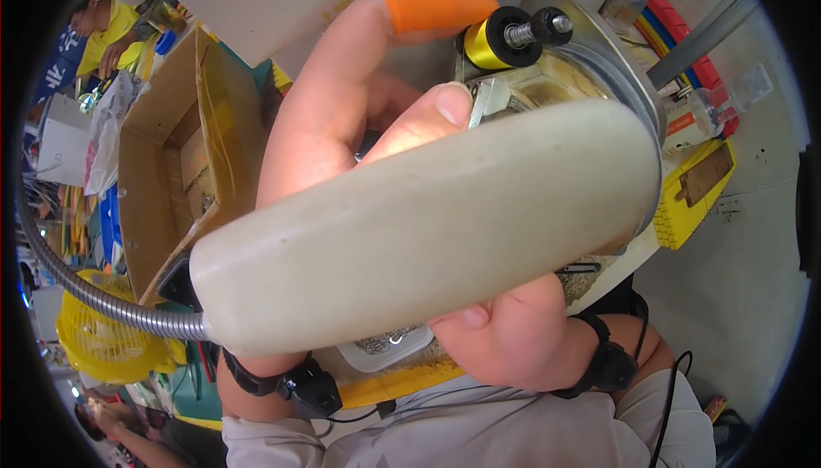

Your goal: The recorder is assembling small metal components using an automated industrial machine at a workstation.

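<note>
A long cream lamp head covers much of the middle of the view. Beyond it my left hand reaches up, with an orange finger cover on its outstretched index finger. That fingertip is close by a spool of yellow thread on a threaded post. My left thumb is apart from the index finger, against a shiny metal piece of the machine; my other left fingers are mostly hidden. Below the lamp my right hand is curled closed. Its fingertips go under the lamp, and what they hold is hidden.
A bendy metal tube runs to the lamp from the left. A cardboard box and a yellow fan stand left. A white tray lies near my lap. A yellow basket is at right. Other people are at far left.
</note>
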Demonstrator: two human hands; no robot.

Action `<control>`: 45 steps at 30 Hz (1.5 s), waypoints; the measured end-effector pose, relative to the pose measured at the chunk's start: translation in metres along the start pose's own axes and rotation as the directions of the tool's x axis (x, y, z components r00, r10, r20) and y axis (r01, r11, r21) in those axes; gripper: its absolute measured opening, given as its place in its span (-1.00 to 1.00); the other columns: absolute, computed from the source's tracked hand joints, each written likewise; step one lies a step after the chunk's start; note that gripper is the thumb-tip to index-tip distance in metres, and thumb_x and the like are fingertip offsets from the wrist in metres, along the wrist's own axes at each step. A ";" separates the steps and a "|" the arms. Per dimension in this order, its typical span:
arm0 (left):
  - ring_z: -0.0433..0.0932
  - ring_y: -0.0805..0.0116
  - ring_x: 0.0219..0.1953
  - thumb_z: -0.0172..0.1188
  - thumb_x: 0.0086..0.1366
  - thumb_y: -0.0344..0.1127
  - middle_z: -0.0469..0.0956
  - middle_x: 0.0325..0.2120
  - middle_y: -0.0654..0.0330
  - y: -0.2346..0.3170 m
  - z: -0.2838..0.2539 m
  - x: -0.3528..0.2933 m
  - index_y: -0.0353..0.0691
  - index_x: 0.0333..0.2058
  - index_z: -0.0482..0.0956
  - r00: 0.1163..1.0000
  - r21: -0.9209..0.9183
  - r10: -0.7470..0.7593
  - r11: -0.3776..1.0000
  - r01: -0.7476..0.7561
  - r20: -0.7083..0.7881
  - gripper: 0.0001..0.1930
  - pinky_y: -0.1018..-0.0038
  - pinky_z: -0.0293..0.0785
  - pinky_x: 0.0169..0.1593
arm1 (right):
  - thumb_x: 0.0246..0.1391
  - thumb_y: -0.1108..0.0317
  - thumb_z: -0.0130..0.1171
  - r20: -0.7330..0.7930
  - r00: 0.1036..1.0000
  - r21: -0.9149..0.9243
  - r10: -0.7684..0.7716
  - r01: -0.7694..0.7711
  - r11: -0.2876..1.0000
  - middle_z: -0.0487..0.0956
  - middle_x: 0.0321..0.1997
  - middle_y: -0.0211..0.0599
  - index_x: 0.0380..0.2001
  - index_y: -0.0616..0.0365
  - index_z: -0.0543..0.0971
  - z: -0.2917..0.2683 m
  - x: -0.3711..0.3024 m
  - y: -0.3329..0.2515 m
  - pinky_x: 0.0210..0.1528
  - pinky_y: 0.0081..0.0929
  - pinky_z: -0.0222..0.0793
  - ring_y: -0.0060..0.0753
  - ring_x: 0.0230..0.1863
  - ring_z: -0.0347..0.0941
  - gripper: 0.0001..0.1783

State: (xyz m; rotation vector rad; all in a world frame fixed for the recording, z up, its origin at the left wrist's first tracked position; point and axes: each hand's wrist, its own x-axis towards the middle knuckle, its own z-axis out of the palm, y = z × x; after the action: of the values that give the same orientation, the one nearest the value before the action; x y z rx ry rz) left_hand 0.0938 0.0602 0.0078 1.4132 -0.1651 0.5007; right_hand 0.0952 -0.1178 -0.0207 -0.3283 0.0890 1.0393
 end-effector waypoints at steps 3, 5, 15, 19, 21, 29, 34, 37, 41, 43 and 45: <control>0.55 0.50 -0.10 0.31 0.35 -0.09 0.37 0.31 -0.02 0.000 -0.014 0.001 -0.45 0.43 0.19 0.991 -0.342 -0.013 0.938 0.057 0.131 -0.16 0.32 0.73 0.06 | 0.52 0.36 0.04 0.007 1.000 -0.107 -0.010 0.011 0.994 0.37 -0.44 -0.52 0.08 0.03 0.51 0.003 0.002 0.001 -0.42 -0.65 0.11 -0.73 -0.55 0.14 -0.83; 0.55 0.50 -0.10 0.31 0.35 -0.07 0.36 0.32 -0.02 -0.004 0.004 -0.004 -0.46 0.43 0.19 0.999 -0.232 0.030 0.973 -0.020 0.043 -0.16 0.32 0.73 0.06 | 0.52 0.35 0.03 0.016 1.000 -0.215 -0.014 0.017 0.977 0.36 -0.45 -0.53 0.08 0.03 0.51 0.000 0.003 0.002 -0.42 -0.66 0.10 -0.74 -0.55 0.14 -0.83; 0.53 0.50 -0.13 0.31 0.35 -0.05 0.37 0.31 -0.05 0.005 -0.005 0.001 -0.47 0.43 0.19 0.999 0.126 0.012 0.992 -0.018 0.051 -0.15 0.39 0.70 0.01 | 0.48 0.41 0.07 0.043 0.999 -0.016 -0.015 0.016 1.000 0.39 -0.43 -0.53 0.09 0.08 0.49 -0.004 0.003 0.002 -0.45 -0.65 0.10 -0.76 -0.55 0.14 -0.81; 0.53 0.51 -0.14 0.31 0.34 -0.06 0.37 0.32 -0.06 0.002 0.005 0.003 -0.47 0.42 0.21 0.999 0.098 0.034 0.995 -0.035 0.016 -0.16 0.41 0.68 0.01 | 0.49 0.41 0.06 -0.010 1.000 -0.087 0.002 -0.003 0.996 0.40 -0.43 -0.53 0.10 0.07 0.49 0.000 0.003 0.000 -0.45 -0.65 0.11 -0.75 -0.55 0.14 -0.80; 0.53 0.51 -0.15 0.32 0.34 -0.07 0.38 0.31 -0.06 -0.009 -0.010 0.007 -0.47 0.41 0.23 0.988 -0.157 0.122 0.982 -0.107 0.093 -0.17 0.46 0.66 -0.03 | 0.48 0.42 0.07 -0.005 1.000 -0.020 -0.029 0.029 0.999 0.41 -0.43 -0.53 0.09 0.07 0.50 0.003 0.001 0.001 -0.44 -0.66 0.11 -0.74 -0.55 0.15 -0.81; 0.54 0.53 -0.16 0.31 0.34 -0.07 0.40 0.30 -0.06 -0.001 -0.001 0.004 -0.48 0.39 0.25 0.997 0.073 0.059 0.995 -0.062 0.045 -0.19 0.53 0.63 -0.06 | 0.49 0.40 0.06 0.064 0.997 0.092 -0.044 0.038 0.995 0.40 -0.42 -0.55 0.08 0.05 0.52 -0.003 0.001 0.003 -0.42 -0.65 0.12 -0.75 -0.54 0.14 -0.82; 0.54 0.54 -0.17 0.29 0.35 -0.09 0.41 0.29 -0.06 -0.005 -0.005 0.003 -0.47 0.39 0.25 0.999 0.097 0.030 0.995 -0.029 -0.016 -0.21 0.53 0.63 -0.06 | 0.45 0.44 0.10 0.061 0.998 0.062 -0.010 0.006 0.998 0.43 -0.38 -0.59 0.09 0.07 0.52 -0.007 0.002 0.004 -0.44 -0.68 0.11 -0.79 -0.53 0.14 -0.79; 0.54 0.53 -0.16 0.29 0.36 -0.10 0.42 0.28 -0.04 -0.009 -0.011 0.007 -0.46 0.39 0.25 0.989 -0.123 0.109 0.988 -0.096 0.100 -0.22 0.52 0.64 -0.07 | 0.46 0.43 0.11 0.007 1.000 -0.057 0.006 -0.005 0.998 0.42 -0.38 -0.60 0.10 0.05 0.52 0.002 0.001 -0.001 -0.44 -0.67 0.11 -0.79 -0.53 0.14 -0.79; 0.54 0.53 -0.16 0.28 0.36 -0.08 0.42 0.26 -0.01 0.001 -0.004 0.002 -0.46 0.39 0.25 0.999 0.112 -0.016 0.994 0.020 -0.039 -0.22 0.46 0.69 -0.03 | 0.46 0.41 0.12 0.051 0.998 -0.056 0.028 -0.025 0.998 0.43 -0.37 -0.61 0.09 0.05 0.52 -0.003 0.001 0.003 -0.44 -0.67 0.11 -0.80 -0.53 0.15 -0.79; 0.54 0.53 -0.16 0.28 0.36 -0.08 0.42 0.26 -0.01 0.005 -0.001 0.001 -0.46 0.39 0.25 1.000 0.129 0.006 0.992 -0.004 -0.008 -0.22 0.44 0.70 -0.01 | 0.45 0.41 0.13 0.031 0.999 0.051 -0.012 0.011 0.999 0.42 -0.40 -0.62 0.07 0.05 0.52 -0.001 -0.003 0.003 -0.44 -0.67 0.11 -0.80 -0.52 0.16 -0.81; 0.54 0.53 -0.15 0.30 0.35 -0.03 0.42 0.26 0.00 -0.002 0.008 0.003 -0.46 0.39 0.25 0.999 0.082 -0.021 0.996 0.024 -0.040 -0.19 0.44 0.70 0.01 | 0.46 0.40 0.12 0.007 1.000 -0.035 -0.017 0.017 0.999 0.40 -0.41 -0.62 0.07 0.03 0.53 -0.002 0.003 0.001 -0.44 -0.66 0.11 -0.79 -0.53 0.15 -0.82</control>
State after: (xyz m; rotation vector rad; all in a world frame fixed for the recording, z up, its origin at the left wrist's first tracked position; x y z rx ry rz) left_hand 0.0992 0.0535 0.0085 1.4830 -0.0979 0.5207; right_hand 0.0958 -0.1155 -0.0230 -0.3562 0.0618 1.0260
